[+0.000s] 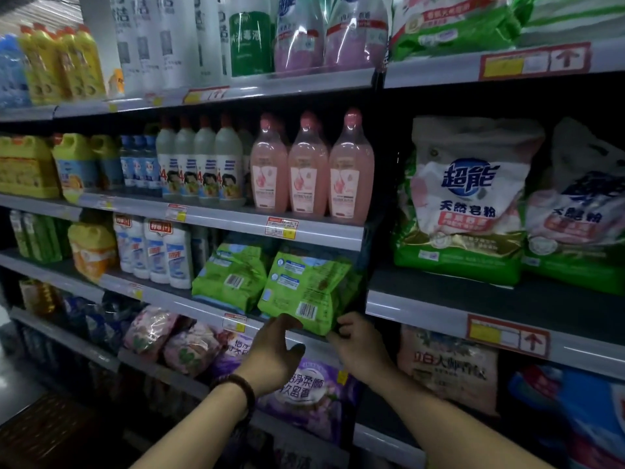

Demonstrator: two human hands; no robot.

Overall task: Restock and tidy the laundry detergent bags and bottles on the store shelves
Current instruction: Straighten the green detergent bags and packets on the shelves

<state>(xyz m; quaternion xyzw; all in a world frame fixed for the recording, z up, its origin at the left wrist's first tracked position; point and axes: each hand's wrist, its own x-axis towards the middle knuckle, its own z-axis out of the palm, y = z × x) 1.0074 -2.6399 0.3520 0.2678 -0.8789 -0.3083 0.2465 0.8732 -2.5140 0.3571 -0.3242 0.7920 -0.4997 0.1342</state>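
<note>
green detergent bag [306, 289] stood at shelf edge [209, 308], barcode side out. left hand [274, 350] and right hand [358, 346] pinched bottom corners. judged soft, slick, moderately heavy; support underneath.

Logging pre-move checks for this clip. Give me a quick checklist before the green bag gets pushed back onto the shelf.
1. Left hand on the front green bag: ok, fingers at its bottom edge.
2. Right hand on the bag: ok, at its lower right corner.
3. Bag seated: not ok, its bottom overhangs the shelf edge.
4. Bag facing: not ok, barcode side faces out.
5. Neighbouring second green bag: ok, resting on the shelf, also barcode out.
6. Space behind the bag: cannot tell, hidden.
</note>
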